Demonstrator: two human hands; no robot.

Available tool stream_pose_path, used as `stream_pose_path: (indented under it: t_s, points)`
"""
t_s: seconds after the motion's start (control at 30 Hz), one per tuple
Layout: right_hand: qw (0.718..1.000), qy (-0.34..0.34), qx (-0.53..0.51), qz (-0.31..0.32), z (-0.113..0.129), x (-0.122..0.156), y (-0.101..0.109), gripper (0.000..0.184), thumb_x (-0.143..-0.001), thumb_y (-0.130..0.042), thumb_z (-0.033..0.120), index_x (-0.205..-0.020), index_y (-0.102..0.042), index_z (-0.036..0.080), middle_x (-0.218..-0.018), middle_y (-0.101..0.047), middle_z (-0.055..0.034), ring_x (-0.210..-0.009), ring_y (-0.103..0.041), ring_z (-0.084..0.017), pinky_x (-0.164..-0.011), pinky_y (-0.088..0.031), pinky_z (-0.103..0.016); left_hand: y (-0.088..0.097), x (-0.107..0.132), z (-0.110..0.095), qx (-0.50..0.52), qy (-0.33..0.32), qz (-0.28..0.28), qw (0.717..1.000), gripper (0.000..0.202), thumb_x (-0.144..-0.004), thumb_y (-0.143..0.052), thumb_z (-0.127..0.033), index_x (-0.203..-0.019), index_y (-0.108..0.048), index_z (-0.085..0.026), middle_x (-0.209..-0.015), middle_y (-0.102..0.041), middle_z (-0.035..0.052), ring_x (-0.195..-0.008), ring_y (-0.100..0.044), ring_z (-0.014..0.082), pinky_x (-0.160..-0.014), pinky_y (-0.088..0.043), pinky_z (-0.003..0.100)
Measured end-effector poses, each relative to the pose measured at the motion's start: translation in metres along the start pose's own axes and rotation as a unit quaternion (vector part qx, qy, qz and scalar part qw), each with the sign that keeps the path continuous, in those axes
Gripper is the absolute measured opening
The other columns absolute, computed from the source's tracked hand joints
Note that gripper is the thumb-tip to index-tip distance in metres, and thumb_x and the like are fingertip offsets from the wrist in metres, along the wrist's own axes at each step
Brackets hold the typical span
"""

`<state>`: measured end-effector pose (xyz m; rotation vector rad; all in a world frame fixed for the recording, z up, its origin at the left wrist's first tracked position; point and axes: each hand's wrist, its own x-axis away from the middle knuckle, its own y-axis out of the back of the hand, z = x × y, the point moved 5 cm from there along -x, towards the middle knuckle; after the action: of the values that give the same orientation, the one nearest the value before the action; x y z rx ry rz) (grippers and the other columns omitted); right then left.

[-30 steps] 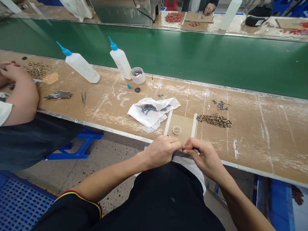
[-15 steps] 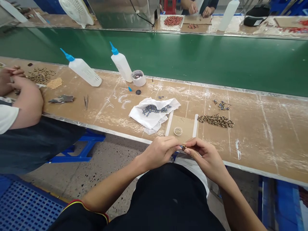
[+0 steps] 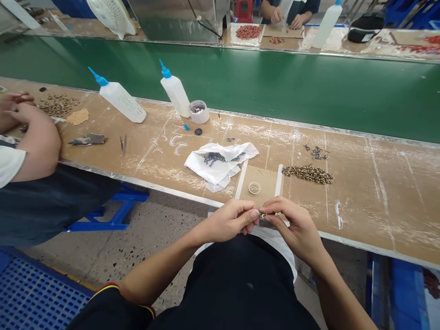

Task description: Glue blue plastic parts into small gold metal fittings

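My left hand (image 3: 237,219) and my right hand (image 3: 292,224) meet at the table's front edge, thumbs and fingertips pinched together on one small gold-and-dark piece (image 3: 262,215). Fingertips cover most of it, so its kind cannot be made out. Just beyond them a small round cup (image 3: 254,188) stands on a taped-down cardboard sheet (image 3: 264,176). To the left lies a crumpled white cloth (image 3: 220,176) with small blue pieces (image 3: 213,158) on it. On the right rests a heap of small gold-and-dark pieces (image 3: 308,174), with several blue-tipped ones (image 3: 316,152) behind.
Two white bottles with blue nozzles, one leaning (image 3: 122,101) and one nearer the middle (image 3: 175,94), stand beside a tape roll (image 3: 198,112). Tweezers (image 3: 123,144) lie left. A co-worker's arm (image 3: 41,133) rests at far left. A green belt (image 3: 257,82) runs behind the table.
My left hand's fingers have curled and shifted slightly around the small piece, which now shows less. My right hand keeps its pinch. The cloth's fold covers a little more of the blue pieces.
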<state>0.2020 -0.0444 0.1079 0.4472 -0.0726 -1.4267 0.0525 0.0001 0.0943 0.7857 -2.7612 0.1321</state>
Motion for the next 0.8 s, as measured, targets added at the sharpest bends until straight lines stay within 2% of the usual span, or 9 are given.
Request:
stream_pose_path:
  t_s: [0.13,0.23,0.37,0.47,0.57,0.67,0.8]
  points:
    - [0.998,-0.04,-0.03,-0.032,-0.012,0.006,-0.002,0.011,-0.094,-0.06,0.019,-0.098,-0.068,0.024,-0.092,-0.068,-0.0029,-0.086,-0.065,-0.016,-0.075,-0.049,-0.029,-0.002,-0.002,-0.001,-0.022,0.001,-0.004,1.0,0.038,-0.102,-0.039,-0.042,-0.085,-0.057,-0.014,-0.067,-0.054,-0.0001,-0.06,-0.053,0.0112,-0.06,-0.043,0.022]
    - [0.989,-0.109,-0.074,-0.073,-0.026,0.013,-0.002,0.007,-0.093,-0.063,0.025,-0.095,-0.069,0.024,-0.091,-0.069,-0.0035,-0.083,-0.065,-0.017,-0.072,-0.051,-0.029,-0.002,-0.003,-0.004,-0.115,-0.027,-0.037,0.992,0.034,-0.103,-0.038,-0.037,-0.085,-0.058,-0.015,-0.07,-0.058,0.0003,-0.064,-0.055,0.0123,-0.063,-0.042,0.024]
    - [0.967,-0.176,-0.142,-0.115,-0.037,0.022,-0.004,0.007,-0.089,-0.069,0.03,-0.091,-0.07,0.023,-0.09,-0.07,-0.0036,-0.084,-0.065,-0.017,-0.073,-0.052,-0.028,-0.003,-0.003,-0.007,-0.249,-0.099,-0.09,0.959,0.024,-0.101,-0.042,-0.028,-0.092,-0.059,-0.015,-0.081,-0.063,0.0026,-0.072,-0.057,0.0146,-0.067,-0.039,0.025]
    - [0.961,-0.184,-0.17,-0.114,-0.037,0.025,-0.007,0.007,-0.087,-0.071,0.03,-0.089,-0.07,0.023,-0.09,-0.07,-0.0032,-0.084,-0.065,-0.016,-0.074,-0.052,-0.027,-0.004,-0.004,-0.007,-0.292,-0.136,-0.114,0.94,0.023,-0.101,-0.041,-0.024,-0.091,-0.06,-0.015,-0.082,-0.063,0.0042,-0.075,-0.058,0.0159,-0.068,-0.04,0.025]
    - [0.965,-0.169,-0.166,-0.11,-0.034,0.025,-0.007,0.007,-0.088,-0.069,0.029,-0.088,-0.069,0.022,-0.088,-0.069,-0.0036,-0.083,-0.065,-0.017,-0.073,-0.052,-0.027,-0.006,-0.004,-0.007,-0.316,-0.159,-0.119,0.928,0.026,-0.099,-0.039,-0.019,-0.081,-0.058,-0.015,-0.075,-0.059,0.003,-0.068,-0.054,0.0151,-0.064,-0.038,0.025]
    - [0.976,-0.145,-0.135,-0.089,-0.03,0.023,-0.007,0.011,-0.09,-0.066,0.029,-0.083,-0.068,0.021,-0.084,-0.068,-0.0044,-0.079,-0.064,-0.018,-0.069,-0.051,-0.028,-0.008,-0.004,-0.008,-0.306,-0.185,-0.111,0.927,0.027,-0.096,-0.039,-0.014,-0.074,-0.054,-0.017,-0.067,-0.056,0.0008,-0.062,-0.052,0.0137,-0.061,-0.038,0.024]
    - [0.983,-0.13,-0.119,-0.054,-0.026,0.019,-0.009,0.016,-0.092,-0.063,0.028,-0.077,-0.063,0.02,-0.081,-0.067,-0.0044,-0.075,-0.063,-0.018,-0.068,-0.05,-0.029,-0.009,-0.004,-0.008,-0.298,-0.201,-0.108,0.927,0.024,-0.091,-0.039,-0.009,-0.075,-0.054,-0.018,-0.065,-0.058,0.0006,-0.059,-0.052,0.0136,-0.06,-0.038,0.024]
